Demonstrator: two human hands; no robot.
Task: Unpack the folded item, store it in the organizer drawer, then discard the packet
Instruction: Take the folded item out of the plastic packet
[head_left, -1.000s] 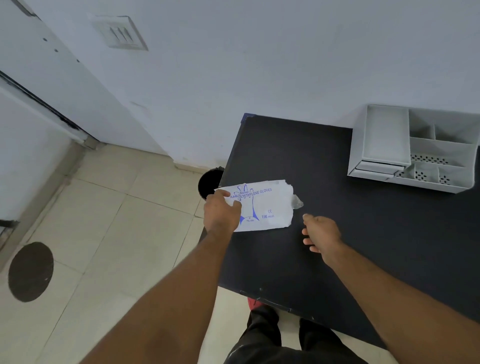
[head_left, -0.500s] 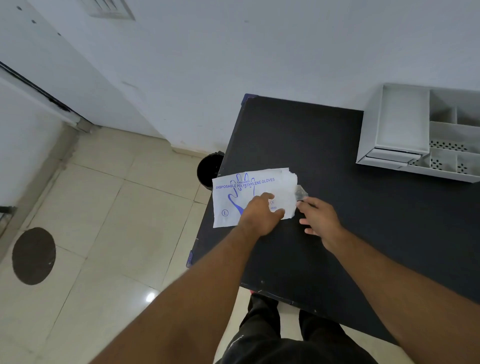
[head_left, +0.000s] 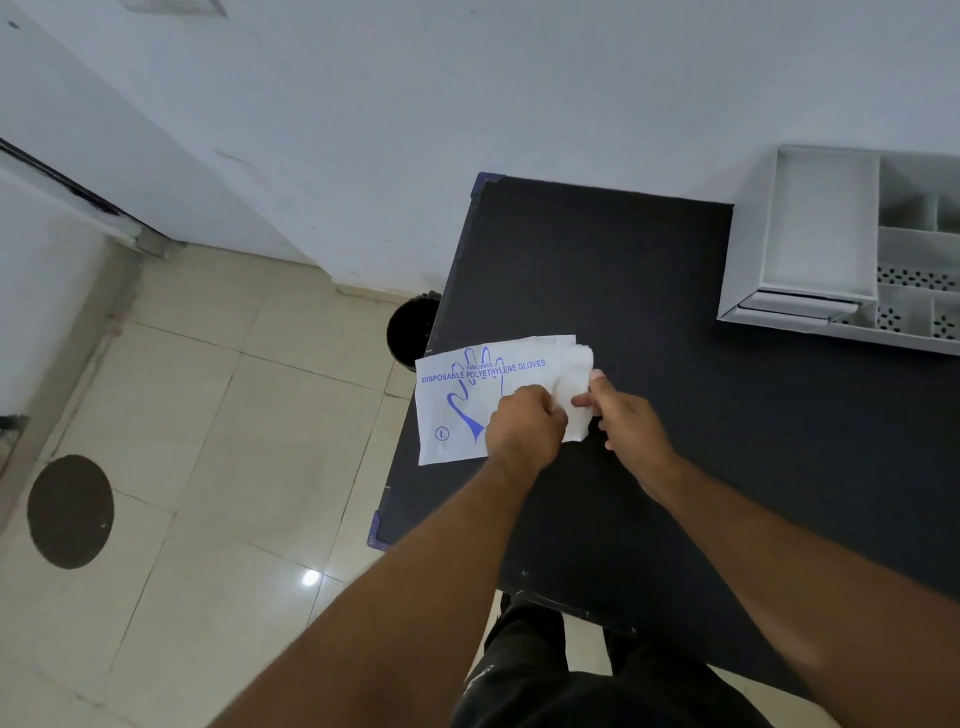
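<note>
The table (head_left: 649, 322) fills the centre and right of the frame. The packet (head_left: 483, 395) lies on its left edge, overhanging it. The organizer (head_left: 841, 260) sits at upper right on the table. A bin (head_left: 413, 330) stands on the floor just left of the table.

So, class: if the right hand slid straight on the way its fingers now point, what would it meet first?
The right hand points left, fingers already at the open end of the glove packet; just past that lies the left hand. Depth is unclear.
</note>
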